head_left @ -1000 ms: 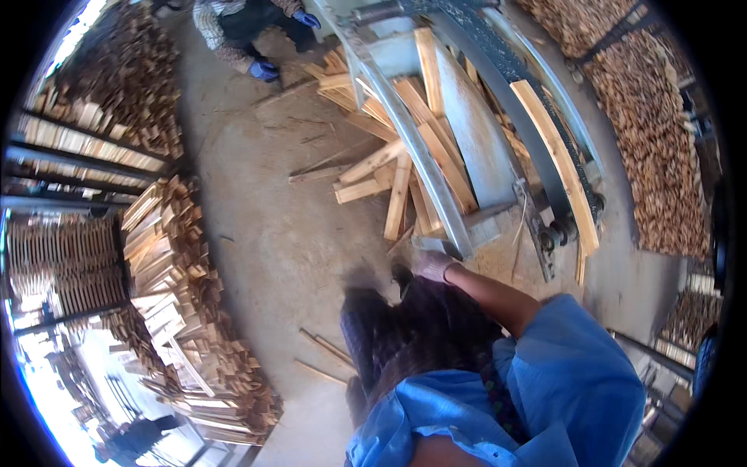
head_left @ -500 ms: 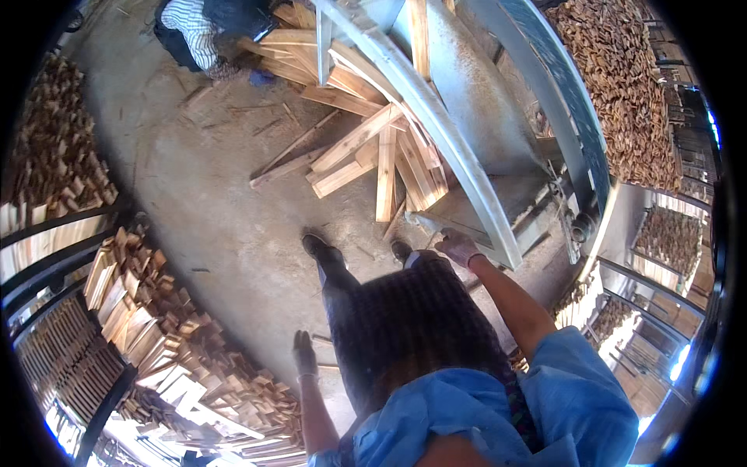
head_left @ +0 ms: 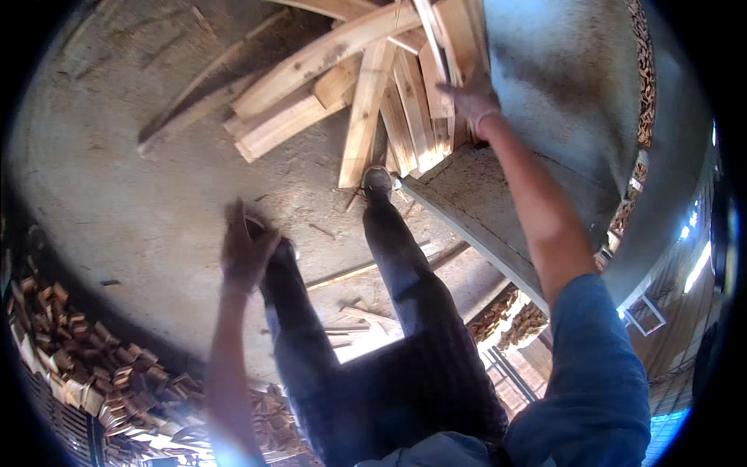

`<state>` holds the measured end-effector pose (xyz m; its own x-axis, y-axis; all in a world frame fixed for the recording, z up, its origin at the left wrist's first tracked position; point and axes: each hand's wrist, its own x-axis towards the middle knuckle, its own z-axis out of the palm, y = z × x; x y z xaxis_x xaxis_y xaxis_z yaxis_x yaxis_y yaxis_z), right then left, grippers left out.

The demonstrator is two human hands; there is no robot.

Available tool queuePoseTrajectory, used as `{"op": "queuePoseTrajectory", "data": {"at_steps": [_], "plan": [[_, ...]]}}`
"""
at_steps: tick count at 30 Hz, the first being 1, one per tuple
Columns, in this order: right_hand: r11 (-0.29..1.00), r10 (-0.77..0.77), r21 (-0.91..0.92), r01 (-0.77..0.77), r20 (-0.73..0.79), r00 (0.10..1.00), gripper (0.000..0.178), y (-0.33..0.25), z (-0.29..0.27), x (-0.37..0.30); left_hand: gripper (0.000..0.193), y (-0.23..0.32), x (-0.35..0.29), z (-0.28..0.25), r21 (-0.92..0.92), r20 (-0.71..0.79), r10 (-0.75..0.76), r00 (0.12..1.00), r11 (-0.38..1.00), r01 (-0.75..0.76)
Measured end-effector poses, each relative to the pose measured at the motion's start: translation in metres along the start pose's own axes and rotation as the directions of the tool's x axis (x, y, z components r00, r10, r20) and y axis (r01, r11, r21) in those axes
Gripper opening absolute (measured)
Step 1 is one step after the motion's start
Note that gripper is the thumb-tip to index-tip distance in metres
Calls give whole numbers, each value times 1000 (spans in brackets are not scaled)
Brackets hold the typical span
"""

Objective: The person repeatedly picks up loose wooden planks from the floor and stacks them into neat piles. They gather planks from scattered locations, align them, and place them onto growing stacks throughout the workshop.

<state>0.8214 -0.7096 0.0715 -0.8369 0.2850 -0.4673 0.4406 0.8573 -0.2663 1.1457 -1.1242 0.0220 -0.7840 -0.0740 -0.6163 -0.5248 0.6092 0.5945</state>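
Observation:
A heap of sawn wooden boards (head_left: 366, 101) lies on the floor ahead of me, several of them leaning upright at its right side. My right hand (head_left: 473, 105), with a pinkish cuff at the wrist, reaches to these upright boards beside a metal panel. Its thumb and fingers are spread; whether they touch a board I cannot tell. My left hand (head_left: 247, 251) hangs in the air over the floor near my left shoe, fingers apart, slightly blurred, holding nothing.
A grey metal frame edge (head_left: 475, 241) runs beside my right leg, with a large metal panel (head_left: 560, 86) behind it. Stacked wood pieces (head_left: 101, 366) stand at lower left. Thin offcuts (head_left: 366, 268) lie on the concrete floor (head_left: 117, 202) around my shoes.
I have come closer to the board heap and leaned over it. My right hand has moved forward from the metal frame's corner to the boards. My left hand has risen and come forward.

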Motion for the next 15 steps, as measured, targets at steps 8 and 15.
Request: {"op": "queuePoseTrajectory", "data": {"at_steps": [8,15], "plan": [[889,-385,-386,248,-333,861,125,22,15,117,99,82,263,44,257,-214,340,916,924,-284],[914,-290,-387,120,-419,861,102,10,31,92,74,94,340,73,256,-165,375,912,910,-327]]}}
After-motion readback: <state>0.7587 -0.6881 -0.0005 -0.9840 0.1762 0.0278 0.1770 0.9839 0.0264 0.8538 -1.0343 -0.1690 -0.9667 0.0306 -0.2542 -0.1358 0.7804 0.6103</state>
